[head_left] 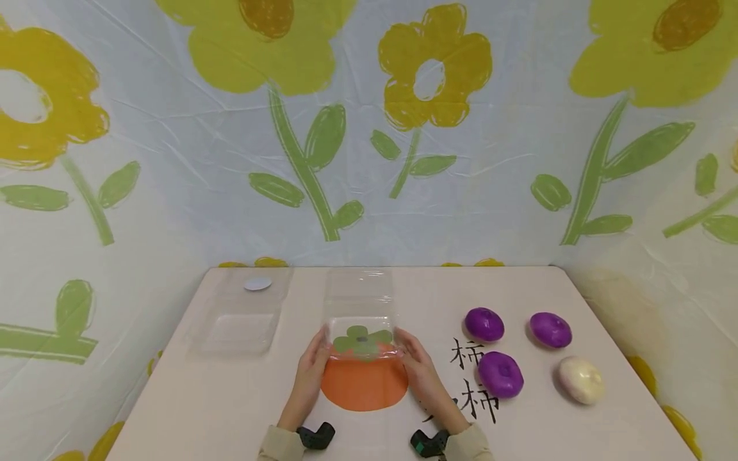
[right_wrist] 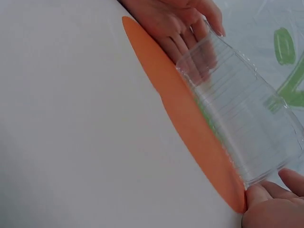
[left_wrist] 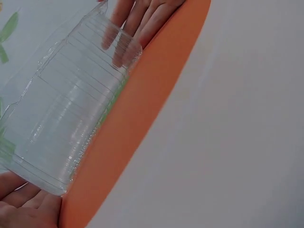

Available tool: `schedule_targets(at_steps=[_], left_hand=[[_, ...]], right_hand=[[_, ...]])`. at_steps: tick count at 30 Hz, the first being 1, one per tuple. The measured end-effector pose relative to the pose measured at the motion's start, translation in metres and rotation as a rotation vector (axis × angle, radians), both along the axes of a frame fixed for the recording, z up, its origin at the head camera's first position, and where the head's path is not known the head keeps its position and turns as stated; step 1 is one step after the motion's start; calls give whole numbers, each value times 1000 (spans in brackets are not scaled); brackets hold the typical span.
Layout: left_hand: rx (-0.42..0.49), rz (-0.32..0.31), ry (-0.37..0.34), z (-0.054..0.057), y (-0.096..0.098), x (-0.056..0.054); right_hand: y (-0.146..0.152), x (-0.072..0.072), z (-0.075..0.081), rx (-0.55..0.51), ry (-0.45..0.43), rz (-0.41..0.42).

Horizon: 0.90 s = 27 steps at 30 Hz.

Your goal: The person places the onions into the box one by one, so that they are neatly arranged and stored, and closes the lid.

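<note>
A clear plastic clamshell container, its lid raised at the back, stands over a printed orange persimmon with green leaves. My left hand holds it by the left side, and my right hand holds the right side. In the right wrist view the left thumb lies near the container's rim, while the left fingers show through its wall. Ridged sides of the container appear in the left wrist view, with no contents visible.
Another open clear container lies at the left, with a white oval label on its lid. Several purple onions and a white onion sit at the right. A flowered cloth walls the table's back and sides.
</note>
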<state>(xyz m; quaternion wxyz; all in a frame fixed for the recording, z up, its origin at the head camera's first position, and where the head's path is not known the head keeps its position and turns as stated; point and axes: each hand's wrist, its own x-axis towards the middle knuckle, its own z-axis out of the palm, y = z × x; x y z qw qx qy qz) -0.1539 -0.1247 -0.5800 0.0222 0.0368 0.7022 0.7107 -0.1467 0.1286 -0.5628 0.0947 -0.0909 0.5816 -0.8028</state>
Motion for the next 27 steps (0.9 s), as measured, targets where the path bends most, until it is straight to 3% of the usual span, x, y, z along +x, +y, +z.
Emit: schedule_targets(at_steps=[11, 19, 27], left_hand=[[0, 0, 71, 0, 27, -2], [-29, 17, 86, 1, 26, 0], [4, 14, 98, 0, 27, 0]], right_hand=[[26, 3, -2, 44, 33, -123], [25, 4, -2, 61, 41, -112], [25, 5, -1, 41, 90, -96]])
